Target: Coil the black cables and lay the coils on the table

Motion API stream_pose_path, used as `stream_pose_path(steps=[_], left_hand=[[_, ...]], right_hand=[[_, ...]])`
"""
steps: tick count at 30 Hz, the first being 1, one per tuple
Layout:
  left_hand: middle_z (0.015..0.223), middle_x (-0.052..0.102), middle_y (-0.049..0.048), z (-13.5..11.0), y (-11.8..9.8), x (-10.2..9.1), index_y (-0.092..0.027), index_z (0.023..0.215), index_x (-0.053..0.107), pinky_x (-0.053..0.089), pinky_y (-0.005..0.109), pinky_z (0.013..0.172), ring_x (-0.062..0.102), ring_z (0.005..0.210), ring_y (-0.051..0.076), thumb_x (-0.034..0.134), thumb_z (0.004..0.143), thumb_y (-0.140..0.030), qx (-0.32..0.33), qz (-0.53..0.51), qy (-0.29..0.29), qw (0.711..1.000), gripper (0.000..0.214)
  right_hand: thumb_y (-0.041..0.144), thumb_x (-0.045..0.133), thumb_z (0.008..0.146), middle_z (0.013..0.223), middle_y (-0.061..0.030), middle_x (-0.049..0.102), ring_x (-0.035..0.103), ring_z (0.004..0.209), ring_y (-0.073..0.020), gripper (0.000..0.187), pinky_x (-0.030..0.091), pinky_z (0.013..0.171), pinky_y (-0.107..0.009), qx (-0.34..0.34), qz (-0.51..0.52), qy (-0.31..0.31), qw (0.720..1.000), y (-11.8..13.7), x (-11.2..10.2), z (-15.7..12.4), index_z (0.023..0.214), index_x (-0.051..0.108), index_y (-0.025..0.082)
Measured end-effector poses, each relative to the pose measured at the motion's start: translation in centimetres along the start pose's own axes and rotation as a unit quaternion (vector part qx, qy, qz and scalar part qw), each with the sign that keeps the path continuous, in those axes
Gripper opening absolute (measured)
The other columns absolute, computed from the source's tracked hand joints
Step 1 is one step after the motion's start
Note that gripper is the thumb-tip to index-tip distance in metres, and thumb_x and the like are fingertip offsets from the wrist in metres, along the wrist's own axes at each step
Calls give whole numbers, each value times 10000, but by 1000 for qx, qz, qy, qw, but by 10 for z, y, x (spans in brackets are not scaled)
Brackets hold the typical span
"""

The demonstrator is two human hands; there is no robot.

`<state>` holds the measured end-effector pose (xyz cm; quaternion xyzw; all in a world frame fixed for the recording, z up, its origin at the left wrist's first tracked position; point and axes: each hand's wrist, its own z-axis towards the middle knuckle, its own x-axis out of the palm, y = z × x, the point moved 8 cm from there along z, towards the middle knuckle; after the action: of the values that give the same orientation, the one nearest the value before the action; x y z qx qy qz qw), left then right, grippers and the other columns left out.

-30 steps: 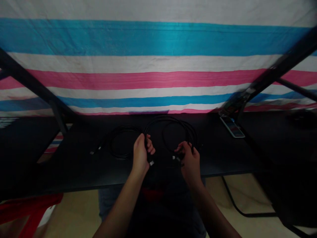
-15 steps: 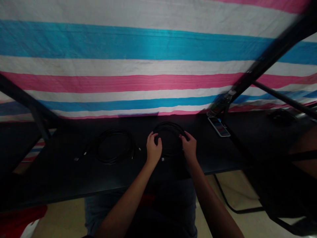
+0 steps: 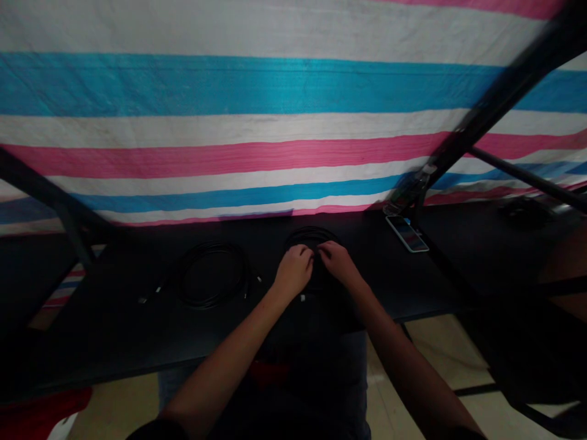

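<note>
A coiled black cable (image 3: 312,235) lies on the black table (image 3: 137,330) straight ahead of me. My left hand (image 3: 294,272) and my right hand (image 3: 337,261) rest on top of the coil, fingertips nearly meeting over its middle, fingers curled down onto the strands. A small pale plug end (image 3: 302,298) shows just below my left hand. A second coiled black cable (image 3: 211,282) lies to the left, untouched, with its plug ends trailing out at the left.
A phone (image 3: 407,233) lies at the back right of the table beside a black slanted metal bar (image 3: 481,116). A striped blue, pink and white cloth (image 3: 257,122) hangs behind the table. Another black bar crosses at the left.
One second ago my hands held the cable loops up near the table's front. They then laid the coil flat and have moved from its sides to its middle.
</note>
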<state>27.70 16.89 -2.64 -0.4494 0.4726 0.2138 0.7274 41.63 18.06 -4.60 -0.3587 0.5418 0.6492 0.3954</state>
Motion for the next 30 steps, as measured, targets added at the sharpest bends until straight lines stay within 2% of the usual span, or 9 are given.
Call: stream_pose_path(steps=[3, 6, 10, 14, 19, 22, 25, 27, 30], left_hand=[[1155, 668, 119, 3, -14, 17, -207, 1068, 701, 519, 435, 994, 626, 1135, 288, 630, 908, -233, 19, 25, 76, 997, 178], [1336, 590, 199, 6, -10, 27, -166, 1218, 652, 482, 517, 1019, 521, 1293, 390, 712, 850, -247, -18, 65, 109, 992, 382], [1560, 383, 288, 10, 1, 36, -136, 1425, 507, 402, 582, 1090, 364, 1437, 486, 811, 779, -315, -69, 93, 156, 981, 737], [1626, 239, 327, 15, 6, 44, -156, 1520, 404, 342, 638, 1115, 265, 1480, 530, 858, 717, -421, -94, 97, 194, 972, 960], [1649, 201, 303, 17, 7, 47, -185, 1546, 380, 286, 677, 1132, 195, 1496, 546, 860, 664, -538, -87, 90, 210, 970, 1064], [1642, 247, 288, 13, -1, 42, -160, 1516, 429, 272, 674, 1140, 218, 1492, 537, 747, 796, -557, -62, 84, 198, 975, 882], [1613, 354, 236, 2, -18, 38, -156, 1387, 577, 263, 615, 1177, 271, 1498, 472, 577, 938, -532, -14, 71, 186, 980, 586], [1592, 401, 213, -9, -32, 41, -165, 1329, 624, 264, 604, 1187, 295, 1492, 453, 531, 944, -603, 22, 60, 181, 981, 591], [1588, 401, 219, -26, -50, 49, -174, 1369, 593, 264, 653, 1175, 301, 1480, 478, 579, 859, -723, 71, 58, 161, 983, 749]], right_hand=[[138, 604, 884, 1180, -149, 660, 614, 1110, -263, 271, 470, 1014, -378, 5, -36, 67, 997, -1, 15, 15, 1125, 727, 161], [188, 630, 884, 1285, -215, 581, 554, 1201, -340, 331, 449, 1025, -463, 38, -78, 103, 991, -7, 21, 25, 1208, 681, 139], [308, 696, 867, 1310, -245, 543, 558, 1217, -382, 437, 460, 1007, -482, 62, -107, 153, 980, -10, 23, 33, 1259, 639, 123], [372, 750, 823, 1316, -265, 555, 608, 1178, -382, 575, 483, 985, -461, 66, -112, 194, 972, -10, 22, 42, 1307, 618, 92], [224, 745, 797, 1192, -186, 694, 661, 1114, -315, 416, 512, 945, -371, 14, -85, 230, 969, -1, 19, 46, 1199, 711, 126], [184, 720, 810, 1137, -120, 742, 678, 1073, -269, 340, 507, 947, -326, -27, -58, 219, 974, 8, 8, 49, 1148, 745, 173], [227, 578, 936, 1234, -130, 706, 648, 1142, -255, 370, 477, 1006, -336, -43, -42, 161, 985, 13, -5, 61, 1286, 677, 163], [264, 495, 990, 1405, -183, 594, 542, 1305, -292, 464, 411, 1097, -401, -39, -39, 111, 992, 12, -9, 73, 1429, 558, 128], [299, 541, 976, 1530, -225, 466, 436, 1401, -359, 577, 368, 1128, -513, -28, -36, 90, 995, 7, 4, 89, 1516, 456, 114]])
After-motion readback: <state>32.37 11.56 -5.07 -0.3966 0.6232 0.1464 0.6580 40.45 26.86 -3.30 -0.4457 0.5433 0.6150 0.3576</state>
